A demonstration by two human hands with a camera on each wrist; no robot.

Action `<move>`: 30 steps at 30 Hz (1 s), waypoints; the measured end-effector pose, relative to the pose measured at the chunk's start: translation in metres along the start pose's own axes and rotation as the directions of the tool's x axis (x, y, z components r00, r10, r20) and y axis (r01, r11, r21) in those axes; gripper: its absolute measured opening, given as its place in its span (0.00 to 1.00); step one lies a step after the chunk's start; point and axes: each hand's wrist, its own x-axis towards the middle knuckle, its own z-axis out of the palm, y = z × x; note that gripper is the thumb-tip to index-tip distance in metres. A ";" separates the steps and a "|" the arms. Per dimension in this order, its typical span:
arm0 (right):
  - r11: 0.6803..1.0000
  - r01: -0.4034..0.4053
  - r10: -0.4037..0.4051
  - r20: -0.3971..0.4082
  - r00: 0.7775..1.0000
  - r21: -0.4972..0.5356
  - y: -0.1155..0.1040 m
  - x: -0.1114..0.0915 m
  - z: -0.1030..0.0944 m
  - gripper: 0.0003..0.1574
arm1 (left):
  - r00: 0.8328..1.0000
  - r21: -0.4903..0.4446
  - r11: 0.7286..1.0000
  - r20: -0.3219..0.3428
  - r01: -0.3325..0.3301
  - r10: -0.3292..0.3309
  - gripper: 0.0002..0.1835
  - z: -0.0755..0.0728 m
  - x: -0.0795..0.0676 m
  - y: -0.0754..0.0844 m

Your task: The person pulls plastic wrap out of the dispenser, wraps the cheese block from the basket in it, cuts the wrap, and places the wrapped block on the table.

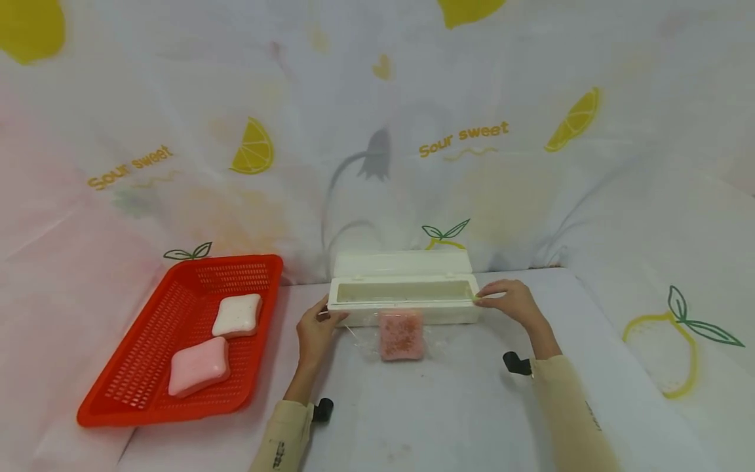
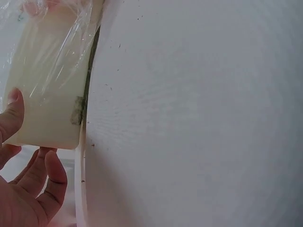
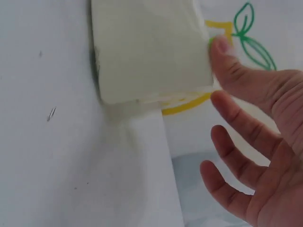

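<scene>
A long white cling film dispenser (image 1: 451,315) stands at the back of the table, its lid (image 1: 401,263) raised. My left hand (image 1: 315,331) holds its left end; in the left wrist view the thumb (image 2: 14,111) lies on the front and other fingers are at the end face. At the right end, my right hand (image 1: 512,303) pinches a small yellow-green slide cutter (image 1: 475,297) on the front edge. Clear film (image 2: 59,52) hangs down the dispenser's front. Against it, a pink square block (image 1: 402,335) with brownish patches lies amid the film.
To the left sits a red perforated basket (image 1: 132,328) with a white, pillow-shaped block (image 1: 237,314) and a pink one (image 1: 199,366) in it. Behind the table hangs a white cloth (image 1: 354,196) printed with lemons. Black wrist mounts (image 1: 517,363) stick out from both sleeves.
</scene>
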 end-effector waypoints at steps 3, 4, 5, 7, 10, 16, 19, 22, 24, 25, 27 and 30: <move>1.000 0.008 -0.007 0.045 0.999 -0.005 -0.008 0.003 0.002 0.15 | 1.000 -0.001 1.000 -0.012 0.015 -0.015 0.32 -0.004 0.001 -0.001; 1.000 0.008 -0.007 0.052 0.999 -0.011 -0.010 0.003 0.002 0.15 | 1.000 0.001 1.000 -0.006 0.025 -0.025 0.32 -0.006 0.001 0.000; 1.000 -0.001 0.002 0.054 0.999 -0.013 -0.011 0.002 0.003 0.15 | 1.000 0.006 1.000 0.003 0.029 -0.029 0.32 -0.006 0.001 0.000; 1.000 -0.020 0.021 0.057 0.998 -0.016 -0.012 -0.002 0.004 0.16 | 0.999 0.026 0.999 0.025 0.035 -0.035 0.32 -0.007 0.000 0.001; 1.000 -0.018 0.019 0.031 0.999 -0.021 -0.010 -0.010 0.005 0.17 | 0.999 0.116 0.993 0.046 -0.016 0.011 0.31 -0.005 -0.002 0.004; 1.000 -0.005 0.006 -0.078 0.997 0.006 -0.008 -0.023 0.008 0.21 | 0.996 0.273 0.957 0.012 -0.093 0.093 0.28 0.000 -0.007 0.015; 0.999 -0.021 0.027 -0.135 0.990 0.044 -0.009 -0.028 0.011 0.22 | 0.996 0.280 0.956 -0.003 -0.090 0.094 0.27 0.002 -0.008 0.018; 0.995 -0.048 0.063 -0.164 0.984 0.090 -0.009 -0.033 0.015 0.23 | 0.996 0.255 0.963 -0.011 -0.083 0.088 0.24 0.003 -0.009 0.019; 0.990 -0.077 0.096 -0.161 0.982 0.122 -0.010 -0.035 0.017 0.23 | 0.996 0.243 0.967 -0.018 -0.083 0.090 0.22 0.003 -0.010 0.018; 0.987 -0.094 0.115 -0.159 0.981 0.133 -0.010 -0.036 0.019 0.23 | 0.995 0.234 0.968 -0.023 -0.090 0.098 0.22 0.003 -0.010 0.018; 0.979 -0.137 0.160 -0.148 0.976 0.150 -0.010 -0.038 0.021 0.24 | 0.992 0.216 0.970 -0.034 -0.108 0.118 0.20 0.003 -0.010 0.017; 0.963 -0.210 0.232 -0.121 0.965 0.169 -0.010 -0.040 0.025 0.28 | 0.984 0.200 0.967 -0.053 -0.155 0.169 0.17 0.003 -0.010 0.016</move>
